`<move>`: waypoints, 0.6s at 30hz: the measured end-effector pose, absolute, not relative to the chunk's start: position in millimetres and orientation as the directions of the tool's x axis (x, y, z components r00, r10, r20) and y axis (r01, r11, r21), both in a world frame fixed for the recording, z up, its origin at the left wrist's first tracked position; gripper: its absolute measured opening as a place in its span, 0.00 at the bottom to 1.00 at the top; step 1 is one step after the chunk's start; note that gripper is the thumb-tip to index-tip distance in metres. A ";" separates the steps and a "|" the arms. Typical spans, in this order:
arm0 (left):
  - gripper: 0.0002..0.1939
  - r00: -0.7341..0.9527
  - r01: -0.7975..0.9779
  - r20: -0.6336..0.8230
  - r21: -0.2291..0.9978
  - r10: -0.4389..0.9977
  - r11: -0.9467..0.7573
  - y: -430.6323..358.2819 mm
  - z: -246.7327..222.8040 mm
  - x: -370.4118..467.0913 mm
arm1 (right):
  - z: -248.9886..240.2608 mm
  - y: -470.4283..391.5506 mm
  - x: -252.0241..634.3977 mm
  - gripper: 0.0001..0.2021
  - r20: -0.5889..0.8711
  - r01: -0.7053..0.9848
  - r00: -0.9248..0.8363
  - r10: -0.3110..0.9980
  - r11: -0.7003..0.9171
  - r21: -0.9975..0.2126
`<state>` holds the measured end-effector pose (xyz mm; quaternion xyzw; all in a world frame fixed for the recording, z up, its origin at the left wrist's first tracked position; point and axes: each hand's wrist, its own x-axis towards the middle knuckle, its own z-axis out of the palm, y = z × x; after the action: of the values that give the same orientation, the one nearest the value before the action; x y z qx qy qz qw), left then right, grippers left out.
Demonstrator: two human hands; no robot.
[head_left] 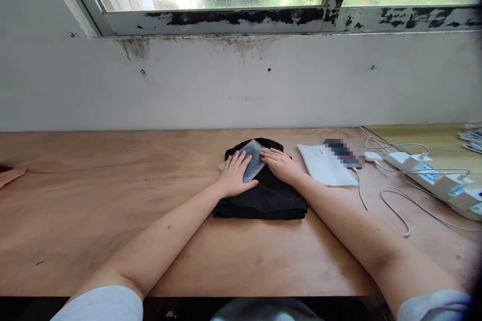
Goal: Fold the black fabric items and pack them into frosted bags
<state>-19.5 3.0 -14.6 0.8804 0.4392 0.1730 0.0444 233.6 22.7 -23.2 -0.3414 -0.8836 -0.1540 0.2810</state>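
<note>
A folded black cloth item point(263, 200) lies in the middle of the wooden table. On its upper part rests a translucent plastic sheet or bag point(253, 156), turned at an angle. My left hand point(236, 176) lies flat with spread fingers over the plastic's left and lower part, its thumb reaching onto the black cloth. Stretched out at the plastic's right edge, my right hand point(281, 164) rests its fingertips on it, palm over the cloth. Neither hand grips anything.
Right of the cloth, a white packet point(329, 168) lies under a blurred phone-like object point(342, 152) with a cable. Farther right are a power strip point(433, 180) with chargers and loose white cables. Another person's hand point(12, 176) shows at the left edge.
</note>
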 end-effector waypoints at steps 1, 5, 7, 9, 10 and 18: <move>0.48 0.550 0.770 0.256 0.215 0.795 -0.601 3.0 -15.3 -18.9 | -23.6 22.9 233.8 0.17 0.595 0.706 -0.604 0.530 0.703 0.090; 0.44 0.540 0.796 0.232 0.170 0.809 -0.581 2.1 -14.9 -17.0 | -23.4 20.3 232.5 0.20 0.557 0.796 -0.560 0.614 0.585 0.155; 0.42 0.536 0.804 0.229 0.156 0.813 -0.574 1.0 -13.8 -15.9 | -22.0 17.8 231.3 0.20 0.537 0.833 -0.528 0.658 0.524 0.177; 0.40 0.534 0.809 0.228 0.143 0.814 -0.570 -0.1 -13.1 -14.9 | -20.2 15.8 230.8 0.20 0.524 0.862 -0.493 0.694 0.470 0.188; 0.39 0.535 0.810 0.228 0.138 0.814 -0.571 -0.5 -12.9 -14.5 | -19.4 15.2 230.9 0.20 0.522 0.876 -0.472 0.711 0.443 0.189; 0.38 0.543 0.786 0.261 0.176 0.798 -0.593 -0.9 -14.9 -18.0 | -21.0 16.5 231.6 0.21 0.565 0.941 -0.332 0.755 0.306 0.144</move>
<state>-18.0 -0.9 -14.9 0.8783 0.4508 0.1584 0.0191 231.6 16.5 -21.0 -0.5417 -0.7827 -0.2311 0.2013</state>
